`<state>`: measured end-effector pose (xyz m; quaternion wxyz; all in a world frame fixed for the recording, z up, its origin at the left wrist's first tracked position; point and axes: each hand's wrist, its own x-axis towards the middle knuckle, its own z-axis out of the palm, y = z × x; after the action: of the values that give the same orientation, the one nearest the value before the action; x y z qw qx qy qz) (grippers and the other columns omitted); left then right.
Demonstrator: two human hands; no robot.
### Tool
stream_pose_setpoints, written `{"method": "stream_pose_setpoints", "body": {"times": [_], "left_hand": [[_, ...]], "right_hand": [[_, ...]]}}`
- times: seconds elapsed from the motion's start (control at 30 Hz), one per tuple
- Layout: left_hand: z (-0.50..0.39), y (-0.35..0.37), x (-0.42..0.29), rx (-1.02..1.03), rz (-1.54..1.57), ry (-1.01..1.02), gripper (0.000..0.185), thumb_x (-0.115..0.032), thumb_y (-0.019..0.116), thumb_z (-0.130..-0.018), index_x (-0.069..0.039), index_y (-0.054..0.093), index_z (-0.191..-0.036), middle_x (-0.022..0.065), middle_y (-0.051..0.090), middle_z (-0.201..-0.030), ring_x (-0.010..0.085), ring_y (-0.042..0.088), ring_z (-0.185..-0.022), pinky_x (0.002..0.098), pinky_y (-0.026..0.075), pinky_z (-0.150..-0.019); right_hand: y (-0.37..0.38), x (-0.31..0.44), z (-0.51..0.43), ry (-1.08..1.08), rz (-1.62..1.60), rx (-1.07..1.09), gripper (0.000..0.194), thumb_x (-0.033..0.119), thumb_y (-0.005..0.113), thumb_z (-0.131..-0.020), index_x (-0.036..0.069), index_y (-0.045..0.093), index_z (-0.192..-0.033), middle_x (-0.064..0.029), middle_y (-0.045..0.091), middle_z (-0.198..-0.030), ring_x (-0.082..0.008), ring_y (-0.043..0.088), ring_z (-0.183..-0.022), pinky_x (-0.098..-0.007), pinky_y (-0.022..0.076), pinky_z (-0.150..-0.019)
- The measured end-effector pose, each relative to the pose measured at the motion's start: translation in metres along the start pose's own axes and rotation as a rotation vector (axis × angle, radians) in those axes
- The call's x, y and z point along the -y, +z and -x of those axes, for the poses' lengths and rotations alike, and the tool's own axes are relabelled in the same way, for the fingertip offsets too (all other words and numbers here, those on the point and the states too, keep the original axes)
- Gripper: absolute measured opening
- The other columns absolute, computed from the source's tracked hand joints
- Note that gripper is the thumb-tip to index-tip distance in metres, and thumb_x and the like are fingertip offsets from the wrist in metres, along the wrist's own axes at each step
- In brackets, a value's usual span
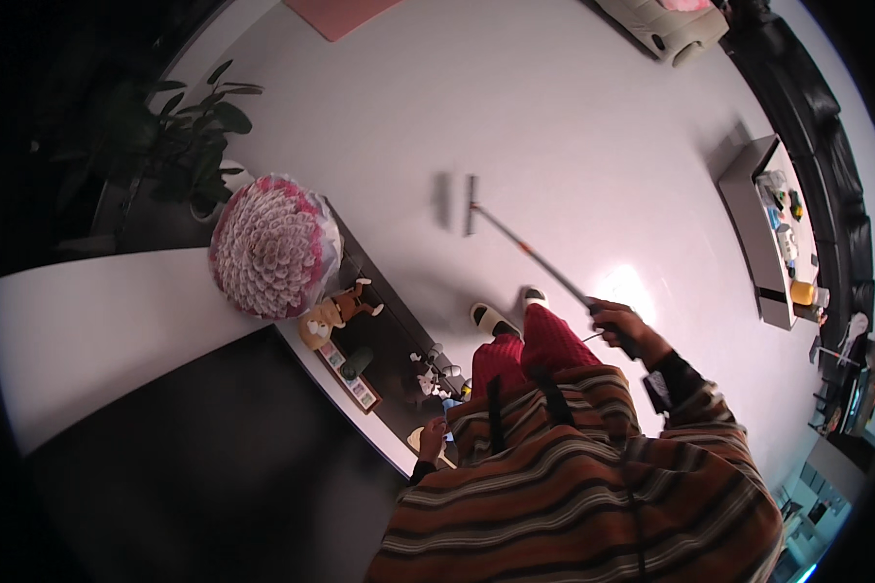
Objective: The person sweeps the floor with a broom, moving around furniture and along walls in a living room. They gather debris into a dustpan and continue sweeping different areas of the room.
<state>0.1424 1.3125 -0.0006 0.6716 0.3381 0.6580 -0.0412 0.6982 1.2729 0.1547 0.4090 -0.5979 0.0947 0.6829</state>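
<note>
My right hand (622, 326) is closed round the handle of a long stick tool (554, 273) with orange parts. Its narrow crosswise head (472, 205) is raised above the pale floor (525, 131), with a shadow to its left; whether it is a vacuum or a squeegee I cannot tell. My left hand (432, 439) hangs by my striped top, near a low dark cabinet (390, 321). Its fingers look curled, but whether they hold anything is not plain. My slippered feet (497, 318) stand on the floor beside the cabinet.
Along the cabinet are a large wrapped bouquet (270, 248), a plush toy (332, 317), a framed set of pictures (350, 375) and small figurines (429, 379). A potted plant (211, 135) stands beyond. At the right, a low table (755, 211) holds several items before a black sofa (809, 116).
</note>
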Motion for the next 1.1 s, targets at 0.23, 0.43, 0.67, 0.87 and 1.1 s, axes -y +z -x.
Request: {"method": "stream_pose_setpoints", "body": {"times": [0.23,0.43,0.67,0.87,1.1], "left_hand": [[0.042,-0.024,-0.044,-0.044,0.033,0.19,0.031,-0.014,0.053,-0.093,-0.005,0.054,-0.122,0.01,0.064,-0.105,0.0178,0.063,-0.097,0.0312,0.051,-0.08],[0.077,-0.037,-0.059,-0.079,-0.241,0.18,0.031,-0.016,0.053,-0.091,-0.001,0.056,-0.119,0.0137,0.067,-0.105,0.0212,0.063,-0.099,0.0316,0.048,-0.086],[0.07,-0.084,-0.03,-0.118,-0.415,-0.013,0.031,-0.023,0.055,-0.091,0.002,0.06,-0.108,0.0116,0.068,-0.088,0.018,0.065,-0.078,0.0302,0.053,-0.072],[0.023,-0.094,-0.111,-0.003,-0.377,0.113,0.028,-0.023,0.05,-0.094,-0.001,0.059,-0.109,0.0115,0.066,-0.088,0.0174,0.064,-0.079,0.0301,0.052,-0.074],[0.081,0.003,-0.262,0.012,-0.436,0.326,0.032,-0.02,0.052,-0.094,-0.001,0.054,-0.12,0.0126,0.065,-0.104,0.0178,0.065,-0.093,0.0322,0.05,-0.082]], "right_hand": [[0.189,0.005,-0.19,-0.201,0.017,0.378,0.017,0.006,0.061,-0.082,0.002,0.057,-0.098,-0.0076,0.058,-0.068,-0.0135,0.055,-0.052,-0.0289,0.0448,-0.045],[0.237,0.036,-0.28,-0.057,-0.154,0.275,0.011,0.01,0.064,-0.081,0.001,0.062,-0.087,-0.011,0.061,-0.068,-0.0177,0.057,-0.049,-0.0309,0.0476,-0.043],[-0.011,-0.007,-0.124,-0.008,-0.17,0.006,0.034,0.019,0.064,-0.085,0.012,0.06,-0.118,0.001,0.059,-0.08,-0.0069,0.048,-0.056,-0.0205,0.0437,-0.049],[-0.125,-0.049,0.033,-0.002,-0.347,-0.092,0.02,0.023,0.062,-0.086,0.016,0.055,-0.103,0.0052,0.051,-0.076,-0.0016,0.042,-0.05,-0.0168,0.0311,-0.04],[-0.227,-0.065,0.166,0.001,-0.556,-0.203,0.013,0.019,0.06,-0.087,0.015,0.052,-0.096,0.0024,0.052,-0.077,-0.0015,0.042,-0.049,-0.0151,0.0355,-0.039]]}}
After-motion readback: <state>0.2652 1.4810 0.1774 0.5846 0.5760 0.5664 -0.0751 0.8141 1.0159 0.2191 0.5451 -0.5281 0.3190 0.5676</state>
